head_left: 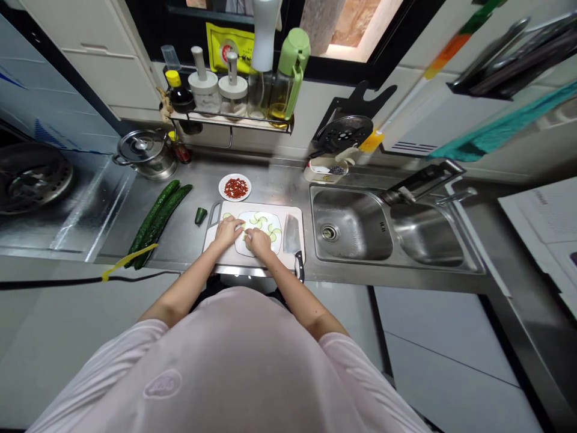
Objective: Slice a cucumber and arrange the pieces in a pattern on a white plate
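A white plate (255, 252) holding pale green cucumber slices (258, 220) lies on a white cutting board (225, 260). At the plate's left edge is my left hand (228, 232), its fingers bent toward the plate; what they hold, if anything, is too small to name. My right hand (258, 242) is over the plate's lower middle, fingers closed together near the slices, with their contents hidden. The knife (292, 234) lies on the board's right side, its black handle past the front edge. Just above my left hand, one slice (226, 215) rests on the board.
Two whole cucumbers (158, 221) and a cucumber end (201, 216) lie left of the board. Behind it stands a small plate of red pieces (235, 187). A lidded pot (148, 155) is at the back left, a double sink (354, 225) to the right.
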